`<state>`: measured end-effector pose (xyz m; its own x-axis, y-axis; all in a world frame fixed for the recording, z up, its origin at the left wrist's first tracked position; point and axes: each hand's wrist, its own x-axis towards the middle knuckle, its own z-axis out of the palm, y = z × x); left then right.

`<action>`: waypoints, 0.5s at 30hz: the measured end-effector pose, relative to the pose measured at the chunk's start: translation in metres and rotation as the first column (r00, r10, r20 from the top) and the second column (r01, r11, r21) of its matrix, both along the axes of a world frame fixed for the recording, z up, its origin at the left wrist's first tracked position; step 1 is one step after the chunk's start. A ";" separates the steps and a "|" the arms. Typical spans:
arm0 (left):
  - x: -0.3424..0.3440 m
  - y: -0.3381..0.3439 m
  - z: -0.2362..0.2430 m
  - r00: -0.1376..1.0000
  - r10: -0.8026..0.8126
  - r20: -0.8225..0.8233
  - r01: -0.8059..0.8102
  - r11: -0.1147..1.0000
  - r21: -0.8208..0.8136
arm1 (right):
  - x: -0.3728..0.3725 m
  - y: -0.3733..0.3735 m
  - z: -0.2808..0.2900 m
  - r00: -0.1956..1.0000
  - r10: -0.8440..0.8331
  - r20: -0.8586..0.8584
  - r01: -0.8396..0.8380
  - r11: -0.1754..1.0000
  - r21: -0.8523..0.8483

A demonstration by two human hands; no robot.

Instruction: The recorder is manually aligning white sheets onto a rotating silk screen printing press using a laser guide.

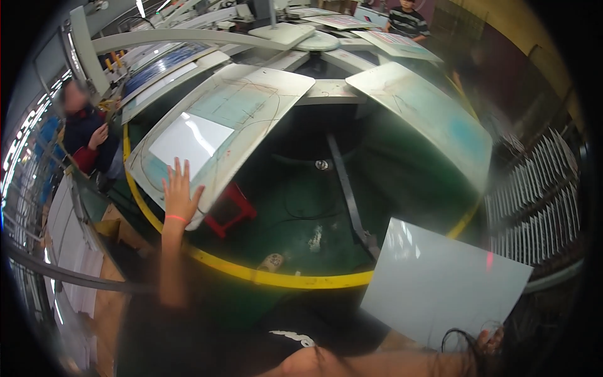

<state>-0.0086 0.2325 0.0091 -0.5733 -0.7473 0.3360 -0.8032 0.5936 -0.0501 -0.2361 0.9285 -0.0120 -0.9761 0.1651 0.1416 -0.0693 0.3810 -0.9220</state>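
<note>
My left hand (181, 200) reaches out with its fingers spread, fingertips at the near edge of a glossy white sheet (182, 141). That sheet lies flat on a pale, stained printing platen (264, 94) marked with thin lines. A red line of light crosses my left wrist. At the lower right, a larger glossy pale sheet (440, 283) is held tilted by my right hand (490, 342), gripped at its near right corner. Dark strands partly cover the right hand's fingers.
A second platen (433, 119) extends to the right of a carousel press ringed by a yellow rail (289, 279). A red stool (229, 213) stands beneath. A wire drying rack (534, 201) is at right. Co-workers stand at far left (91, 135) and at the back (407, 22).
</note>
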 end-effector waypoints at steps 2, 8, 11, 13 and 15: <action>-0.027 0.047 -0.011 0.944 -0.306 -0.126 0.309 0.951 0.007 | 0.030 0.037 0.037 0.961 -0.126 -0.244 0.130 0.992 -0.001; -0.093 0.118 -0.040 0.783 -0.588 -0.204 0.607 0.793 0.043 | -0.073 0.014 0.058 0.901 -0.157 -0.404 0.149 0.988 -0.051; -0.112 0.132 -0.035 0.714 -0.654 -0.250 0.692 0.713 0.113 | -0.104 -0.014 0.075 0.957 0.069 -0.283 -0.041 0.994 0.104; -0.119 0.133 -0.038 0.683 -0.649 -0.335 0.722 0.669 0.176 | -0.132 -0.043 0.067 0.947 0.115 -0.299 -0.085 0.990 0.112; -0.129 0.136 -0.040 0.636 -0.624 -0.454 0.755 0.625 0.199 | -0.159 -0.079 0.059 0.965 0.121 -0.233 -0.122 0.993 0.011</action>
<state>-0.1379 0.3686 -0.0305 -0.8753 -0.2670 0.4032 -0.0707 0.8955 0.4395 -0.3953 0.8494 0.0466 -0.9291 0.0484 0.3666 -0.3273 0.3535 -0.8763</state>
